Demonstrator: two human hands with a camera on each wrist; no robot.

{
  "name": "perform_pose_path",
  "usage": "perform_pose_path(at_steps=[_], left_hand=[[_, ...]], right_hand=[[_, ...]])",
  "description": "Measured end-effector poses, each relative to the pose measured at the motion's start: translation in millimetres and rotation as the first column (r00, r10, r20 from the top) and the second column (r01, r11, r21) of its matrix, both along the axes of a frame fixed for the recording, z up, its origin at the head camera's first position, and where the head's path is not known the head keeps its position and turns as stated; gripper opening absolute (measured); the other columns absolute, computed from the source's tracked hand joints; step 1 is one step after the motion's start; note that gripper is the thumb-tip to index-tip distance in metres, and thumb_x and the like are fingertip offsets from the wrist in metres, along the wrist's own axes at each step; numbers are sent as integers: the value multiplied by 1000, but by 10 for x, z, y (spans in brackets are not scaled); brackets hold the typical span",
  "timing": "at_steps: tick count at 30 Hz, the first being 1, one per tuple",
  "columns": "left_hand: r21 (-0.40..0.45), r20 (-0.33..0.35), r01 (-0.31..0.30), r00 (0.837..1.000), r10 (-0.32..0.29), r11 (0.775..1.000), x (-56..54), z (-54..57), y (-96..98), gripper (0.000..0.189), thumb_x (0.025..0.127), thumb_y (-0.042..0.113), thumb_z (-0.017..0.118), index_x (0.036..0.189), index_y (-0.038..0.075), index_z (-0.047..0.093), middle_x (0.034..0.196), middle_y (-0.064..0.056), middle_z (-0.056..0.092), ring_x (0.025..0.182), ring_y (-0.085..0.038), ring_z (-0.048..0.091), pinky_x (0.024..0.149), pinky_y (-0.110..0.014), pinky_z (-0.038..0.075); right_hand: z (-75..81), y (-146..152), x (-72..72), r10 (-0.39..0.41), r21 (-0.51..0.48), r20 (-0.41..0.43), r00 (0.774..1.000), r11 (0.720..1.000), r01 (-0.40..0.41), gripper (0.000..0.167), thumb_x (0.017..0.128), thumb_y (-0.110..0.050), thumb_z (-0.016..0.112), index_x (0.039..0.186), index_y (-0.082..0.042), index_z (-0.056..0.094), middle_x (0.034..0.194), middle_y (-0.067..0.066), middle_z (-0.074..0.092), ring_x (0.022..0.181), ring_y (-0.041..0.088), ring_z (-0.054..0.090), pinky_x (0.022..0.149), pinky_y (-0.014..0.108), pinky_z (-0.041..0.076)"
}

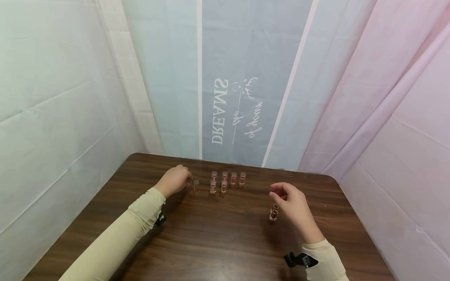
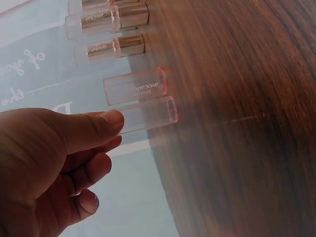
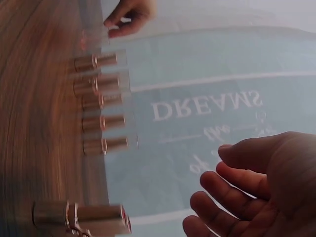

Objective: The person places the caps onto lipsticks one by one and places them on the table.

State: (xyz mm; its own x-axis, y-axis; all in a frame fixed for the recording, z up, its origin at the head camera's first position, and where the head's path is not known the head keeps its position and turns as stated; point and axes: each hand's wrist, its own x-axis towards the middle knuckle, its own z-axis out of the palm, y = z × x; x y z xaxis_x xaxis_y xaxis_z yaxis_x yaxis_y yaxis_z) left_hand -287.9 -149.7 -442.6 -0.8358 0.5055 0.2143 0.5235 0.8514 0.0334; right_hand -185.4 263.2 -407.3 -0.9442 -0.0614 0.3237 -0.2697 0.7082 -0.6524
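Note:
In the left wrist view my left hand (image 2: 64,158) pinches a clear lipstick cap (image 2: 148,116) between thumb and forefinger, its rim down at the wooden table. Right beside it stands another clear cap (image 2: 136,88) with mirrored lettering and a pinkish rim. My right hand (image 1: 290,201) hovers over the table's right part, fingers loosely bent, holding nothing. Just below and left of it stand uncapped gold lipstick tubes (image 1: 273,215); one tube (image 3: 81,217) shows a reddish tip in the right wrist view.
Several capped gold lipsticks (image 1: 224,187) stand upright in two short rows at the table's back middle, right of the clear caps. The dark wooden table (image 1: 211,242) ends at a hanging cloth (image 1: 175,97) with mirrored lettering. Pale cloths hang on both sides.

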Motion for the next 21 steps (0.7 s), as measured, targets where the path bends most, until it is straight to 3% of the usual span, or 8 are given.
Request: perform_pose_path(at_steps=[6,9,14,21], left_hand=[[-4,-22,24,999,-24,1000,-8,-9,-15,5,87,10,81,86,14,78,86,0,69,85,-22,62,75,-38,56],[-22,-30,34,999,-34,999,-1,39,-38,5,88,9,80,86,14,78,86,0,69,85,-22,62,76,-38,56],[-52,-11,33,999,-34,998,-13,45,-51,7,87,7,79,85,14,77,84,1,69,84,-22,63,75,-37,55],[-55,5,36,999,-36,998,-36,17,-4,8,86,8,81,83,13,76,82,1,68,83,-22,62,73,-37,55]], right_hand=[[-68,88,-9,-51,-84,60,997,995,56,25,97,-27,74,116,-11,72,102,4,73,90,15,64,76,22,52],[-138,57,25,-97,-125,72,993,987,106,30,96,-30,74,118,-10,71,106,6,74,93,16,65,77,21,52],[-260,26,129,-198,-88,114,974,974,208,32,96,-29,75,119,-7,71,108,8,75,96,20,67,78,26,51],[-450,34,284,-280,-16,197,940,957,288,44,92,-33,78,120,-1,70,108,11,75,99,26,69,86,42,53]])
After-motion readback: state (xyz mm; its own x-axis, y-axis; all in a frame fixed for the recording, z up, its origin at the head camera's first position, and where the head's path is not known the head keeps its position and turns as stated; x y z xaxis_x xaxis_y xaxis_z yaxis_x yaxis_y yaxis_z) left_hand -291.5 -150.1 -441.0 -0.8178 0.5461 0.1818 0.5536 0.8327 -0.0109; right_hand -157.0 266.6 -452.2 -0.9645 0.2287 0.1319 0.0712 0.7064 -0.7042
